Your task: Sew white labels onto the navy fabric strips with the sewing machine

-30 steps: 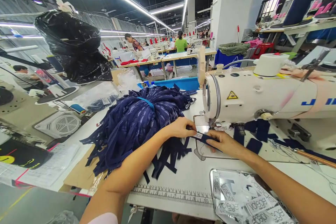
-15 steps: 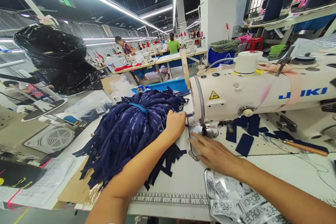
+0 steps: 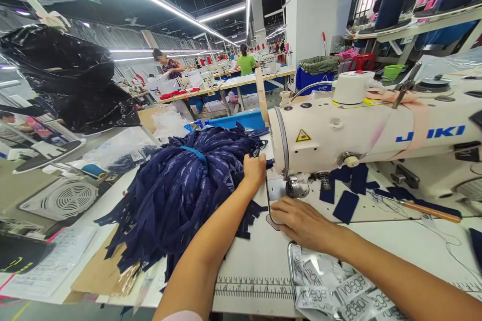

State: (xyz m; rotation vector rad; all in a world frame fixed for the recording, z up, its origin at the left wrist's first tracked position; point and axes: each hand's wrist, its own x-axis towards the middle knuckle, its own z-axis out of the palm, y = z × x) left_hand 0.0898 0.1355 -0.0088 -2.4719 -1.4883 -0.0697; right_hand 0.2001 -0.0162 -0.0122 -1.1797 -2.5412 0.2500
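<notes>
My left hand [image 3: 255,170] is closed at the right side of a large bundle of navy lace strips [image 3: 176,185], tied with a blue band [image 3: 195,154]. A small end of navy fabric [image 3: 269,163] pokes out beside its fingers, by the head of the white sewing machine [image 3: 369,128]. On the machine bed, my right hand [image 3: 301,220] lies just in front of the needle area [image 3: 295,185], with fingers bent and drawn together. Whatever may be under its fingertips is hidden. A metal plate [image 3: 276,189] shows between the hands.
Cut navy pieces [image 3: 345,206] and a wooden-handled tool [image 3: 429,210] lie under the machine arm. A tray of printed labels [image 3: 331,286] stands at the front edge, right of a printed ruler [image 3: 252,288]. A black plastic-covered object [image 3: 64,75] stands at left.
My right hand's fingers, spread before, are now bent and closer together. My left hand has shifted slightly, still closed at the bundle's edge. The whole view has moved a little.
</notes>
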